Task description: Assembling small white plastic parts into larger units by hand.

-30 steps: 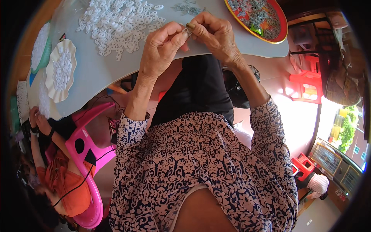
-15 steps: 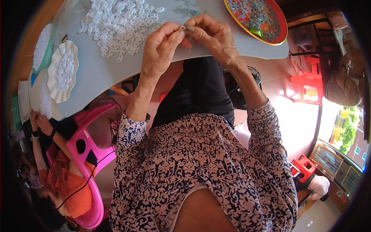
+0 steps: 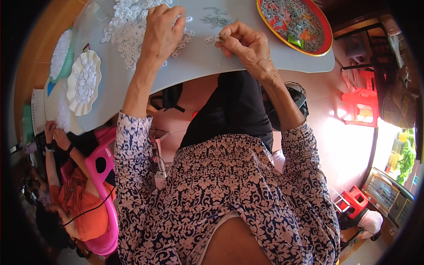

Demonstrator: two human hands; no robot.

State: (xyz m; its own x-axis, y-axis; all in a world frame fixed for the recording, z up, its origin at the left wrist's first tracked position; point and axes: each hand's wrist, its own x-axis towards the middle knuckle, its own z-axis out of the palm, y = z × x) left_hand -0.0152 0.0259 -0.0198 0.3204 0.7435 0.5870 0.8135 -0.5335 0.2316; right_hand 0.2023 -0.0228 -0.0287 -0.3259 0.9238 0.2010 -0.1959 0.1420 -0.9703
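Observation:
My left hand is over a loose pile of small white oval plastic pieces with holes. Its thumb and forefinger stand apart, while the other fingertips are hidden behind the back of the hand. To the right, my right hand is pinched closed just above the grey table. A small white piece shows at its fingertips; a greyish bit by the thumb is too small to make out. Another white oval piece is just left of those fingertips. Small grey metal parts lie scattered beyond.
A red and yellow round tray of grey metal parts stands at the right. At the left are a wavy cream dish and a green basket, both with white pieces. A co-worker in orange sits by a pink chair.
My hands were together at the fingertips. The left has moved away, up and left to the white pile; the right has stayed near its place, still pinched.

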